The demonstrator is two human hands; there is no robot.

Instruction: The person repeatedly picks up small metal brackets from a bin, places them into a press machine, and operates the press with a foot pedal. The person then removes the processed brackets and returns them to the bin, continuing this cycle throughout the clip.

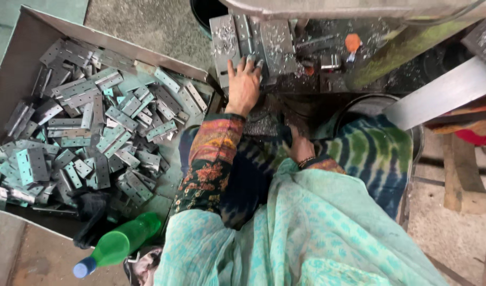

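My left hand (243, 85) reaches forward and presses flat on a grey metal hinge (253, 45) that lies on the machine bed, fingers spread over its lower edge. My right hand (301, 148) rests low by my lap against the dark machine front, fingers curled and partly hidden by my sleeve and scarf; I cannot tell whether it holds anything. Metal shavings cover the bed around the hinge.
A big metal tray (20, 69) on the left holds several loose grey hinges (94, 132). A green plastic bottle (118, 243) with a blue cap lies at its near edge. An orange-tipped lever (352, 43) and a steel plate (438, 95) stand right.
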